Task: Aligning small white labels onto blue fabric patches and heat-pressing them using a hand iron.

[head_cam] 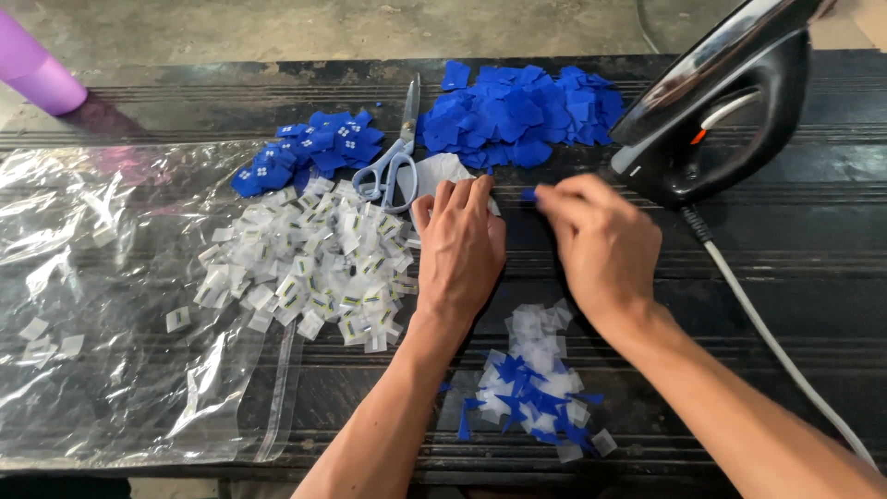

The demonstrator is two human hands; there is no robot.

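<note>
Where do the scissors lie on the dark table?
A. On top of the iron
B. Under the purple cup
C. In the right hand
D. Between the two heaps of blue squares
D: the scissors lie flat between the smaller blue heap and the larger blue heap, untouched by either hand.

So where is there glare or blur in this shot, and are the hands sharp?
Head view: soft daylight; glare on the crumpled clear plastic bag and the black iron's chrome plate. The left hand is sharp, the right hand slightly blurred at its fingertips.
</note>
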